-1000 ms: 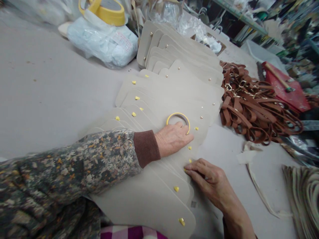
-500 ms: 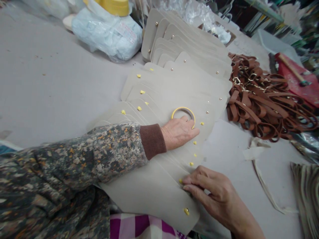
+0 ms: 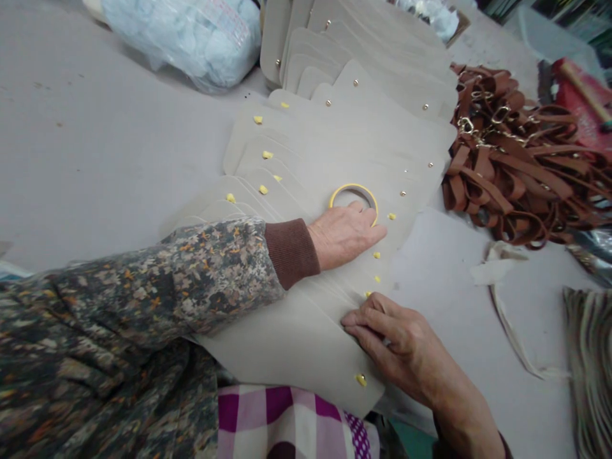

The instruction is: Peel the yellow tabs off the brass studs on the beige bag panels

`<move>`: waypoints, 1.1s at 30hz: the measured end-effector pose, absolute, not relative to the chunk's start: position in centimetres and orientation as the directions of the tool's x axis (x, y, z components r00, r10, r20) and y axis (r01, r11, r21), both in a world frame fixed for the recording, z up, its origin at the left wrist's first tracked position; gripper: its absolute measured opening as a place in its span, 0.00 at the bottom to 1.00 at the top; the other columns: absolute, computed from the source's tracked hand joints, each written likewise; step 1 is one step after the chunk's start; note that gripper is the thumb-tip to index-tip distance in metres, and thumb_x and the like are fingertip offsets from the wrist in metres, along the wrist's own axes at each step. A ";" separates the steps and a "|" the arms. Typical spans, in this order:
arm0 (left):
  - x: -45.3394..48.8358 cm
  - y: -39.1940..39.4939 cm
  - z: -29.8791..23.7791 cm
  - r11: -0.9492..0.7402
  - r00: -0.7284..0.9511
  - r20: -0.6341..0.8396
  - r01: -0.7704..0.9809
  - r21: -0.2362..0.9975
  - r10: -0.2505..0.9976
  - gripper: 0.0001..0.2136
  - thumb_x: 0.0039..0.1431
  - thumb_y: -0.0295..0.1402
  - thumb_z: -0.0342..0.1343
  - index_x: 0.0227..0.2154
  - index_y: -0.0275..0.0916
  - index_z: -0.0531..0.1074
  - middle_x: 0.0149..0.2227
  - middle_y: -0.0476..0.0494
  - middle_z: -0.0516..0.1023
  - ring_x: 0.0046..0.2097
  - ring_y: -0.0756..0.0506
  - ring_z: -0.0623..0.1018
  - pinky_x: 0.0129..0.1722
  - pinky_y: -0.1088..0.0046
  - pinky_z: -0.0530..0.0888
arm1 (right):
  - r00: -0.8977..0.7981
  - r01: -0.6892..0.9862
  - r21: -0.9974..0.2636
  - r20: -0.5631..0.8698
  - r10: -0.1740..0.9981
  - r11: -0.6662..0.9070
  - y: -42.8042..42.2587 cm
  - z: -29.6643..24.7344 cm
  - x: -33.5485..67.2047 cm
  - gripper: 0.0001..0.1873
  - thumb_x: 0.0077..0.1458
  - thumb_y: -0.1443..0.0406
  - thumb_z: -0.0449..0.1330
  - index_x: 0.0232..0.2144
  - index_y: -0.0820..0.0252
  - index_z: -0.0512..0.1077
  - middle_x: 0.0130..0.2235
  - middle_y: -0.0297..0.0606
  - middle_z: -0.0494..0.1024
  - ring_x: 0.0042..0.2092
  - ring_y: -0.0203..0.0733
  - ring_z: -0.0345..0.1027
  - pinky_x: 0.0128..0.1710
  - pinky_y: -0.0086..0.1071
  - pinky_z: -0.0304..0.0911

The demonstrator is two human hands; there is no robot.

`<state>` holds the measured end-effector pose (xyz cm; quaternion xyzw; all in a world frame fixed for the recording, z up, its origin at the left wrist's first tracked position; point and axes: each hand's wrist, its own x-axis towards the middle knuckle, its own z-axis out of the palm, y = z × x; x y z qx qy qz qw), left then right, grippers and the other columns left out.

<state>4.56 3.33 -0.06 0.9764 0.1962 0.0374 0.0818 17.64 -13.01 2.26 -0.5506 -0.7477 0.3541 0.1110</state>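
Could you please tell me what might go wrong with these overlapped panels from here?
The right hand presses the edge of the fanned beige panels; a sideways push could slide the row out of step.
The left hand lies against the yellow tape ring, which might get nudged toward the brown straps.

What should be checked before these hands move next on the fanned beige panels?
1. Left hand flat on the fanned beige rounded panels: ok.
2. Thin yellow tape ring lying flat, touching that hand: ok.
3. Right hand resting on a panel edge: ok.
4. Small yellow dot on the nearest panel uncovered: ok.
5. Whether the right hand grips that edge or only presses: cannot tell.
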 end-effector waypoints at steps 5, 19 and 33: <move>4.5 3.4 0.0 -0.913 0.923 0.037 0.374 0.164 0.384 0.11 0.67 0.24 0.40 0.42 0.35 0.68 0.40 0.37 0.71 0.42 0.41 0.69 0.32 0.69 0.63 | -0.310 0.674 -0.732 -0.159 0.937 0.098 -13.6 2.2 18.7 0.11 0.63 0.67 0.53 0.43 0.56 0.74 0.32 0.36 0.74 0.32 0.35 0.69 0.31 0.28 0.65; 4.3 3.5 -0.2 -0.901 0.905 0.092 0.396 0.179 0.416 0.08 0.65 0.24 0.44 0.38 0.37 0.68 0.37 0.40 0.71 0.39 0.42 0.69 0.32 0.70 0.65 | 0.073 0.825 -0.564 0.069 0.995 -0.021 -11.3 0.5 23.0 0.08 0.60 0.63 0.57 0.38 0.57 0.75 0.34 0.36 0.77 0.34 0.38 0.71 0.34 0.31 0.66; 4.2 3.7 -0.6 -0.901 0.903 0.127 0.381 0.206 0.411 0.07 0.63 0.23 0.46 0.36 0.37 0.67 0.35 0.43 0.69 0.37 0.43 0.69 0.32 0.69 0.67 | -0.135 0.770 -0.637 -0.131 0.982 0.021 -11.1 0.4 22.0 0.13 0.65 0.65 0.50 0.43 0.57 0.73 0.34 0.38 0.74 0.34 0.37 0.70 0.35 0.30 0.65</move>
